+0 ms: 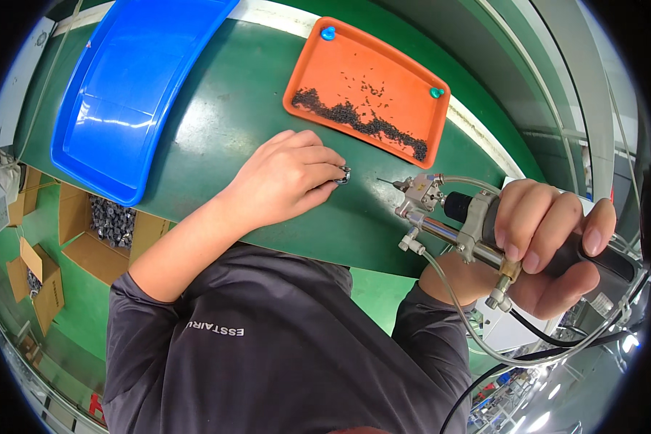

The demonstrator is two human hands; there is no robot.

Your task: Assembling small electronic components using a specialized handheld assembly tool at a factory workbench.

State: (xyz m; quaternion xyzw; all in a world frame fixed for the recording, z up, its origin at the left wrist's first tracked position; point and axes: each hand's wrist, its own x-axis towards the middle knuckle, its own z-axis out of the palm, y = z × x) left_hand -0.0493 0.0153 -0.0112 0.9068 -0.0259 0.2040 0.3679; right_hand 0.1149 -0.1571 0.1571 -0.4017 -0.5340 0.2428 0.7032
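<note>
The left hand (291, 176) pinches 1 small part (345, 176); the right hand (539, 220) grips a hosed tool (474, 231) (needle (386, 181) near, not touching).

you wear a dark charcoal shirt (282, 340), its plain cloth running into soft folds along the near edge of the bench (324, 235). a line of small, pale block lettering (215, 330) crosses its front. your left sleeve (141, 318) is loose and wide; your right sleeve (432, 329), of the same dark cloth, is creased. both stop short, leaving your forearms (204, 244) bare. your left hand (291, 172) and right hand (546, 231) are ungloved, with short nails (593, 241) showing on the right.
</note>
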